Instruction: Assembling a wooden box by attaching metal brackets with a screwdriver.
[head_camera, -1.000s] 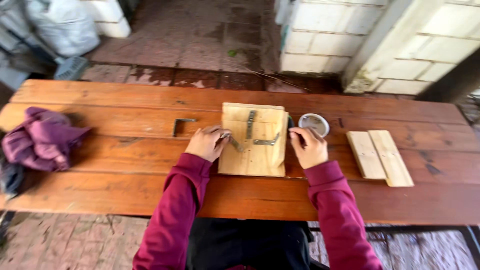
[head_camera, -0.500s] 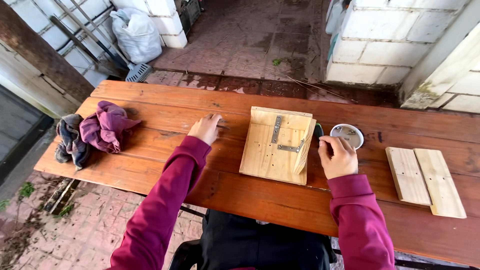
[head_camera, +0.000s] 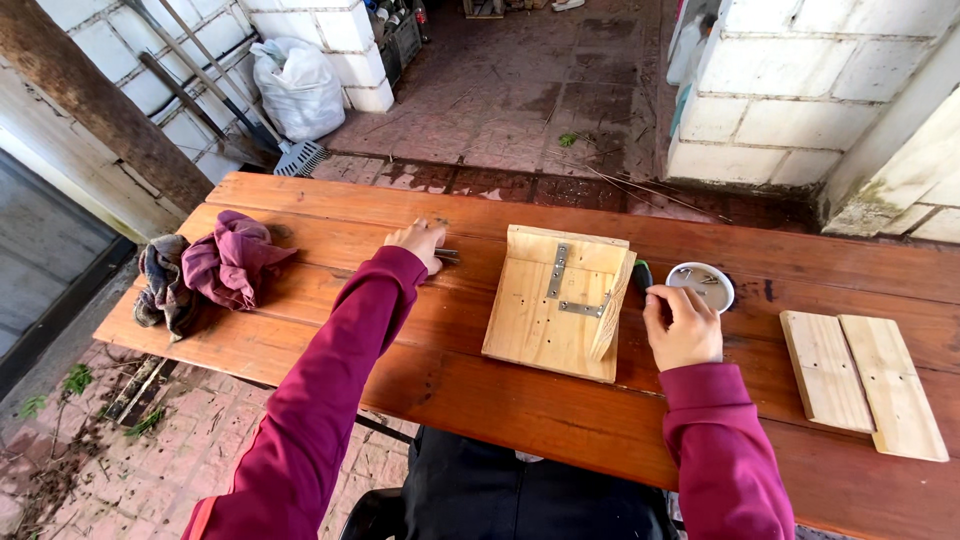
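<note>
Here, left hand (head_camera: 418, 240) touches a metal bracket (head_camera: 447, 255) on the table (head_camera: 330, 225).

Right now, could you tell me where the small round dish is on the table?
In the head view, the small round dish sits right of the wooden box, just beyond the right hand and left of the two loose boards.

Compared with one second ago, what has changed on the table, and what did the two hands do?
The left hand left the wooden assembly and reached out to its left, onto the small metal bracket lying on the table. The right hand stayed beside the assembly's right edge, near the small round container. The assembly, the cloth bundle and the two loose boards kept their places; only the camera view shifted.
</note>
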